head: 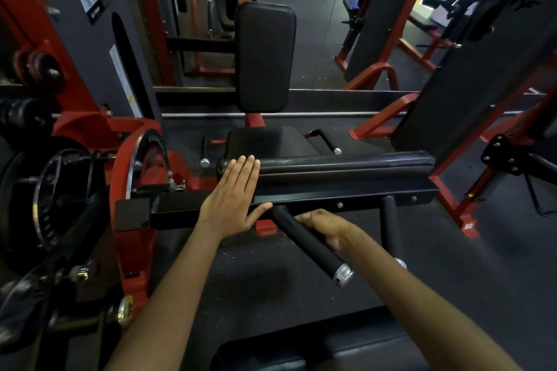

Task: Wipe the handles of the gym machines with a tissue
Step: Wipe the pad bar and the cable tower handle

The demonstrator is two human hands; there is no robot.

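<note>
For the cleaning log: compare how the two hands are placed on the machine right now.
The left hand lies flat and open, palm down, on the black crossbar; the right hand curls around the near foam handle. Left fingers are straight, right fingers bent. Both are bare and touch the same machine. No tissue is visible.

Single head-worn wide-angle view, looking forward and steeply down over both forearms. Near field: left hand (pixel 233 193) and right hand (pixel 324 227) close below lens, at black crossbar (pixel 346 190) of red-framed machine. Middle distance: seat pad (pixel 265 141) and upright back pad (pixel 264 57), facing camera. Far field, top edge: gym floor (pixel 316 39) with more red frames. Lens bends straight frame lines toward edges. No second view, so no shared area.
</note>
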